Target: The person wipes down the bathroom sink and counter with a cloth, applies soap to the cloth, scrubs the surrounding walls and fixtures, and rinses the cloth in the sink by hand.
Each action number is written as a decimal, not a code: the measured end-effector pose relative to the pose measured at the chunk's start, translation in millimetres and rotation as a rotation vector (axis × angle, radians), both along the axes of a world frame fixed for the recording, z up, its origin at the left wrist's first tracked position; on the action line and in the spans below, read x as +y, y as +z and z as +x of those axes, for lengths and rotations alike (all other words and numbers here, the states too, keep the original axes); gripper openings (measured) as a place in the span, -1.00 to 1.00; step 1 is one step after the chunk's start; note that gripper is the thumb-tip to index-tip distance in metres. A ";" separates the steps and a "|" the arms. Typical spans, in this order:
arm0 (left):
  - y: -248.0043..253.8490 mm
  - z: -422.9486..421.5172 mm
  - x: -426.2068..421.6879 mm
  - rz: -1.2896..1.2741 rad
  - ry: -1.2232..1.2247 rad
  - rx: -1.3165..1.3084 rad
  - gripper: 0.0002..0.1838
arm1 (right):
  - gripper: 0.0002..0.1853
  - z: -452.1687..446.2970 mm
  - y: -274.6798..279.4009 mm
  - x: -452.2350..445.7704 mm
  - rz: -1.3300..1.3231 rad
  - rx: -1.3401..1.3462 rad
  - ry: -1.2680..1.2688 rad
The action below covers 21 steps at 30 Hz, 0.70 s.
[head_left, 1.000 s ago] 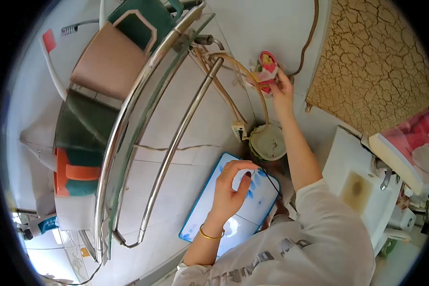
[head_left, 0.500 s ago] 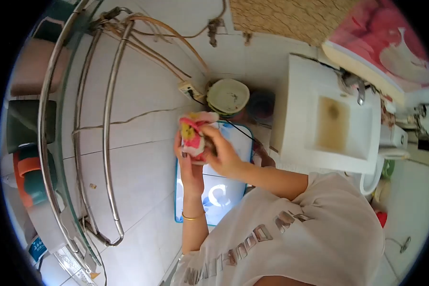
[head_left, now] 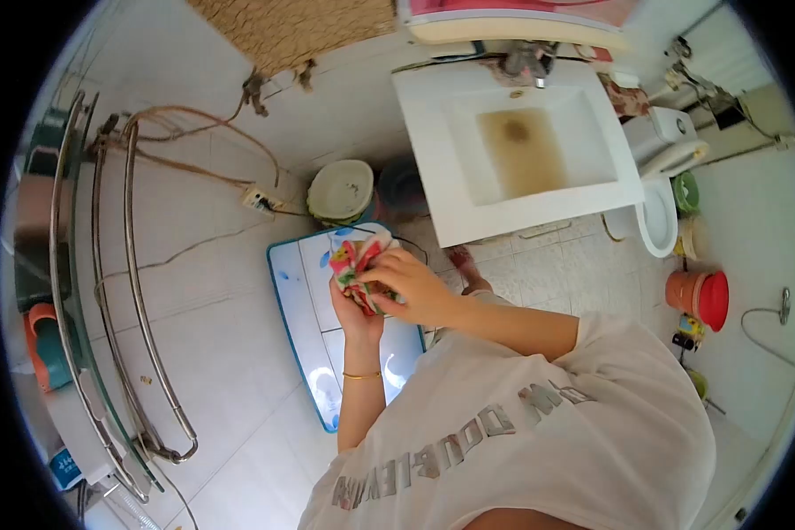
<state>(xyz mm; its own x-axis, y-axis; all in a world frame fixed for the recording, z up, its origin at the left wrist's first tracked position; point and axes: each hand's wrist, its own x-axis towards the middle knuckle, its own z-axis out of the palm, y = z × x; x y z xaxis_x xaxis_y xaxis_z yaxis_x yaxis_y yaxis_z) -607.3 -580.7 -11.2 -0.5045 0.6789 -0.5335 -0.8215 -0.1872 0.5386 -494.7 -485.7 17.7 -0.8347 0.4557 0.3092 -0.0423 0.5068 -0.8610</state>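
A bunched-up cloth (head_left: 352, 256), patterned in red, pink, white, yellow and green, is between my two hands in front of my shirt. My left hand (head_left: 355, 320), with a gold bracelet at the wrist, cups it from below and the left side. Curled over its right side and top, my right hand (head_left: 417, 284) presses fingers into the folds. Below the hands lies a glossy white panel with a blue rim and blue flower print (head_left: 302, 287). Part of the cloth is hidden by my fingers.
A white washbasin (head_left: 455, 190) with brownish water and a faucet (head_left: 528, 66) is at upper right. A pale tub (head_left: 341, 188) sits by the wall, near a power socket (head_left: 261, 200). Metal rails (head_left: 135, 265) line the left wall. A toilet (head_left: 658, 216) and red bucket (head_left: 713, 299) stand right.
The view has swung right, bringing the basin, toilet and bucket further in. The cloth has been turned and bunched differently in my hands, with more red and green showing.
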 end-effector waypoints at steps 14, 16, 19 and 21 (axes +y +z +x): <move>-40.7 119.2 50.1 -0.158 -0.731 0.216 -0.53 | -0.72 322.8 -242.5 81.3 -1.368 -0.454 -0.943; -59.2 156.1 66.5 -0.249 -0.845 0.199 -0.60 | -0.69 343.7 -271.4 92.6 -1.447 -0.351 -0.984; -109.0 205.5 97.1 -0.340 -0.923 0.126 -0.67 | -0.58 366.5 -306.9 115.0 -1.519 -0.220 -1.003; -145.2 230.8 115.9 -0.391 -0.922 0.019 -0.65 | -0.42 379.1 -322.4 131.7 -1.546 -0.209 -1.061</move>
